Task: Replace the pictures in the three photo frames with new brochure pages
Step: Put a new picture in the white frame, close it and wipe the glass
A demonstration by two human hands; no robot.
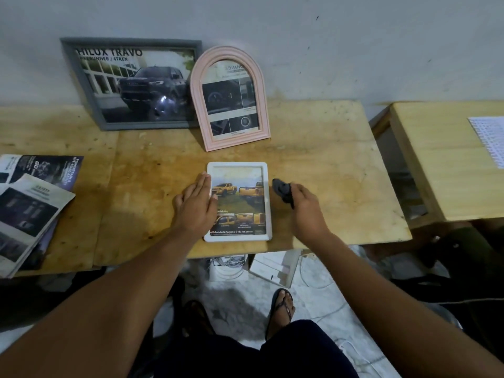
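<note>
A white rectangular photo frame (268, 203) lies flat near the table's front edge, showing a page with yellow pickup trucks. My left hand (197, 207) rests flat on its left side, fingers together. My right hand (305, 208) hovers just right of the frame, closed around a small black object (282, 188). A grey frame (81, 85) with a dark truck page and a pink arched frame (197, 110) lean against the wall behind. Brochure pages (30, 211) are stacked at the table's left edge.
The wooden table (327, 159) has a worn, stained top. A second wooden table (436, 165) with a printed sheet (488, 140) stands to the right across a gap. Boxes and cables (261, 267) lie on the floor under the front edge, beside my sandalled foot (282, 306).
</note>
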